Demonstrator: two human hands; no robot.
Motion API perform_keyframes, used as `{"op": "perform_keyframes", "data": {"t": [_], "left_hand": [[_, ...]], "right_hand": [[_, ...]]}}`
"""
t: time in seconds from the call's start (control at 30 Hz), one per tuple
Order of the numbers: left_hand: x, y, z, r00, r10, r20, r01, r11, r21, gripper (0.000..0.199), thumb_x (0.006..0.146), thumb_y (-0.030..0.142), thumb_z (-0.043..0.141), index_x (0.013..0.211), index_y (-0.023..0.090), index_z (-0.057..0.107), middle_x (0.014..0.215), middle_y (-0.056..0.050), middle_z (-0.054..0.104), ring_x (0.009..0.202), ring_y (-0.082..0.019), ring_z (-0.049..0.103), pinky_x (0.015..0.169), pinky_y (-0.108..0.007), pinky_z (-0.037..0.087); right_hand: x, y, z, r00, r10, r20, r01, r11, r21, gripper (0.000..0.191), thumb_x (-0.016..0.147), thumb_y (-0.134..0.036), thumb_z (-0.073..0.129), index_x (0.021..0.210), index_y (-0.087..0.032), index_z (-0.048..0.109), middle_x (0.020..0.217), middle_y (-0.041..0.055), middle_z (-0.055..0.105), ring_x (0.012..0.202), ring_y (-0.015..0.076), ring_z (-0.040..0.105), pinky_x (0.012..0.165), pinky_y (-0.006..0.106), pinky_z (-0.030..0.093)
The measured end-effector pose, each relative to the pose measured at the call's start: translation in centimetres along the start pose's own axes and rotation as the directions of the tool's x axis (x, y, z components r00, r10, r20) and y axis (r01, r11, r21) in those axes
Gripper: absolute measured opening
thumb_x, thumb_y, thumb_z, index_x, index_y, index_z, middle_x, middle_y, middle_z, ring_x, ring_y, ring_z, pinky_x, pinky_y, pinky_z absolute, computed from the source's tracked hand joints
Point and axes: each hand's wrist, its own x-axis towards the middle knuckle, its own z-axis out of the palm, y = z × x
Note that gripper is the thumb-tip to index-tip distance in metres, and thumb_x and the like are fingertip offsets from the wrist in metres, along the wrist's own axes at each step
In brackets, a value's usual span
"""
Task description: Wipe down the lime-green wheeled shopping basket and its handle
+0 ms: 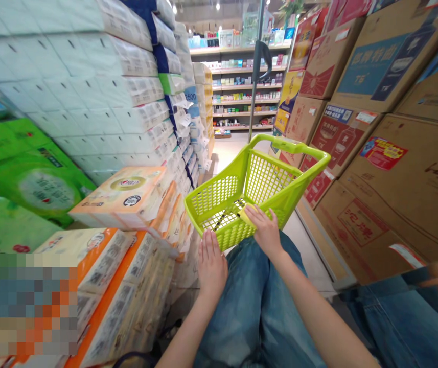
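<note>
A lime-green plastic shopping basket (224,202) with a tall looped handle stands tilted in front of my knees. My left hand (211,260) holds its near left corner, fingers nearly straight and close together along the rim. Under the fingers of my right hand (264,227) is a yellow cloth (246,216), pressed against the inner side of the basket's near wall. Part of the cloth is hidden by those fingers. Dark marks or strips show through the grid at the basket's bottom.
White tissue packs (69,97) are stacked high on the left, with orange-and-white packs (122,191) lower down. Cardboard cartons (387,204) line the right side. Another person's jeans-clad leg (406,322) is at the lower right. Shelves (237,87) and a metal pole (255,97) stand ahead.
</note>
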Motion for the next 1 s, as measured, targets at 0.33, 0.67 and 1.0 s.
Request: {"op": "perform_keyframes", "data": {"t": [0.33, 0.67, 1.0], "left_hand": [[0.0, 0.1, 0.7, 0.998, -0.006, -0.059, 0.007, 1.000, 0.023, 0.084, 0.090, 0.014, 0.047, 0.157, 0.003, -0.001, 0.159, -0.026, 0.030, 0.151, -0.032, 0.024, 0.119, -0.051, 0.034], [0.0, -0.1, 0.4, 1.000, -0.012, -0.029, 0.012, 1.000, -0.007, 0.083, 0.088, 0.013, 0.049, 0.157, 0.004, 0.004, 0.160, -0.024, 0.028, 0.151, -0.031, 0.024, 0.121, -0.049, 0.030], [0.0, 0.3, 0.4, 0.999, -0.024, -0.035, 0.024, 1.000, -0.011, 0.086, 0.087, 0.011, 0.049, 0.157, 0.004, -0.002, 0.160, -0.025, 0.028, 0.151, -0.032, 0.023, 0.120, -0.050, 0.033]], "right_hand": [[-1.7, -7.8, 3.9, 0.999, -0.035, 0.009, 0.035, 0.998, 0.051, 0.065, 0.084, -0.003, 0.044, 0.146, -0.023, 0.047, 0.152, 0.0032, 0.050, 0.147, 0.0205, 0.032, 0.120, 0.043, 0.017], [-0.2, -1.0, 1.0, 0.999, -0.039, -0.004, 0.039, 0.999, -0.014, 0.076, 0.076, 0.003, 0.041, 0.146, -0.027, 0.046, 0.149, 0.0018, 0.052, 0.145, 0.0177, 0.037, 0.120, 0.047, 0.013], [-1.0, -5.5, 2.7, 0.999, 0.041, -0.007, -0.041, 0.999, 0.026, 0.069, 0.079, 0.001, 0.043, 0.144, -0.023, 0.049, 0.149, 0.0035, 0.052, 0.146, 0.0202, 0.034, 0.120, 0.044, 0.014]]}}
